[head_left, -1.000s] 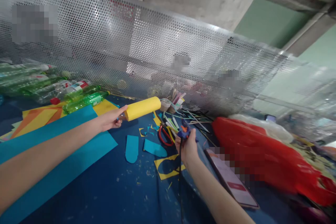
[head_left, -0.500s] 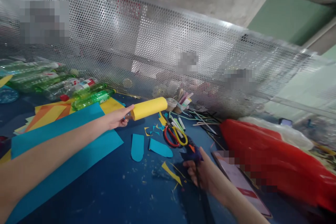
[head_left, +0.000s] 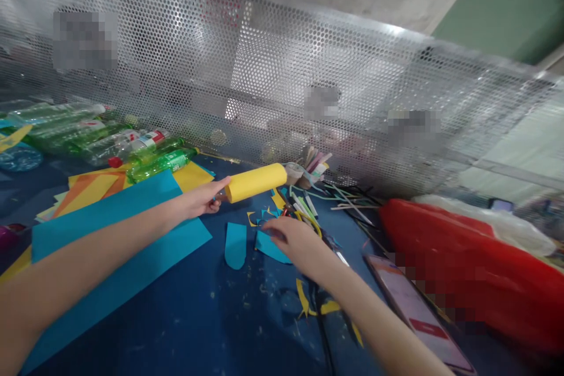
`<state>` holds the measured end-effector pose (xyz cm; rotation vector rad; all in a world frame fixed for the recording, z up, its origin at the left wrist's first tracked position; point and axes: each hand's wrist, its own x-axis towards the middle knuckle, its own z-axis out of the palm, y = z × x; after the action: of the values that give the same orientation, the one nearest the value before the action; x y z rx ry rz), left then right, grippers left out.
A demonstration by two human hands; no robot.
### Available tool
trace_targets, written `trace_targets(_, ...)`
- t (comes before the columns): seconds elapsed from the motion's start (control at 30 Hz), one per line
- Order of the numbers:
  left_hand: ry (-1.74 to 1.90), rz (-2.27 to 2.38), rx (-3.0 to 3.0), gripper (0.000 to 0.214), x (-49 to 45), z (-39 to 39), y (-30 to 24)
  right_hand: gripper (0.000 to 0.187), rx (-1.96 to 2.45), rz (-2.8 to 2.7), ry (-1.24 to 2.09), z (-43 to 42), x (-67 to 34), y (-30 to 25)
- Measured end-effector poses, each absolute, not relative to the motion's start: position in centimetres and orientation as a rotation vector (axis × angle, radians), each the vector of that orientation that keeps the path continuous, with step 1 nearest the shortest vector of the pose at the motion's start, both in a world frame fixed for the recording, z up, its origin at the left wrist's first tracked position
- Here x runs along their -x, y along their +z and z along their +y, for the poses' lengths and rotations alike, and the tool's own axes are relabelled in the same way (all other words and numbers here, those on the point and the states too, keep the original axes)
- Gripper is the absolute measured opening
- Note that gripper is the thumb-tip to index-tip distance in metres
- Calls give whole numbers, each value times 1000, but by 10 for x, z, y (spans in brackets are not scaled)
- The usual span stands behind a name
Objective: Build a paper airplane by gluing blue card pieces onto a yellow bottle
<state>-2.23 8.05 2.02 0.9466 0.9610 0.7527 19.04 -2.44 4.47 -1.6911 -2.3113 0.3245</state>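
Note:
My left hand point(head_left: 200, 201) is closed on the end of a yellow paper-wrapped roll point(head_left: 256, 181), held out level above the blue table point(head_left: 185, 323). My right hand point(head_left: 294, 239) reaches forward over a teal cut-out piece point(head_left: 269, 246), fingers stretched out and a little blurred, with nothing in them. A second rounded teal cut-out point(head_left: 235, 244) lies just left of it. Scissors with red and yellow handles point(head_left: 308, 217) lie partly hidden behind my right hand.
Large teal point(head_left: 110, 235) and yellow-orange point(head_left: 88, 188) paper sheets lie left, with green plastic bottles point(head_left: 154, 158) behind. A cup of straws point(head_left: 311, 167) stands by the perforated metal screen point(head_left: 282, 88). A phone point(head_left: 418, 317) and a red plastic bag point(head_left: 476, 270) lie right. Yellow scraps point(head_left: 308, 302) litter the table.
My right hand let go of the blue glue gun it held a second ago and moved left and forward over the teal cut-out. The left hand kept the yellow roll steady.

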Motion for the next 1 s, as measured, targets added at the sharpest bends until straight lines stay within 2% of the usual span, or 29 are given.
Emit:
trace_targets(0.1, 762, 958, -948, 38, 22, 84, 14, 35, 1482, -2611, 314, 4, -181, 30)
trace_targets(0.33, 732, 931, -936, 42, 23, 90, 7, 16, 1477, -2593, 427, 14, -198, 21)
trace_targets(0.53, 748, 923, -914, 40, 23, 89, 8, 5, 1379, -2130, 988, 9, -211, 38)
trace_targets(0.67, 741, 901, -913, 42, 21, 85, 10, 14, 1178, -1701, 1272, 12, -206, 36)
trace_targets(0.83, 730, 892, -933, 44, 17, 77, 12, 33, 1160, -1250, 1486, 11, -188, 25)
trace_targets(1.0, 750, 909, -935, 40, 13, 70, 18, 27, 1167, -1038, 1552, 7, -172, 21)
